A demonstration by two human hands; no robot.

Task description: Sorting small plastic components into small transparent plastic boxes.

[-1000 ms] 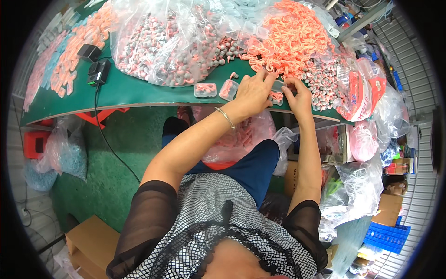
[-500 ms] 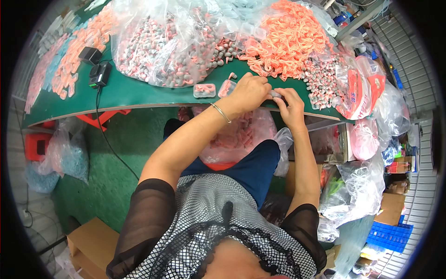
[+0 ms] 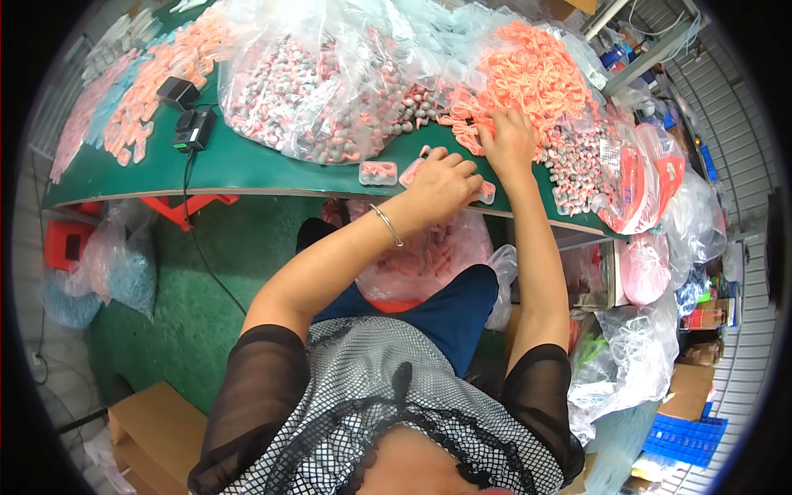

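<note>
Your hands sort small pink parts at a green desk (image 3: 247, 169).

Your left hand (image 3: 441, 186), grip curled shut, rests on small clear packets (image 3: 483, 191) just right of frame centre. Your right hand (image 3: 510, 140) presses open fingers into the orange-pink heap (image 3: 540, 74), upper right. A large clear bag of grey and pink pieces (image 3: 322, 91) fills the top centre. Black adapters (image 3: 191, 124) lie upper left. A blue crate (image 3: 685, 437) sits lower right.

Green table (image 3: 247, 169); orange-pink loops pile (image 3: 536, 74); grey/pink bits in clear bag (image 3: 322, 91); black adapters (image 3: 186, 111); blk-white check top (image 3: 379, 396); blue crate (image 3: 685, 437).
</note>
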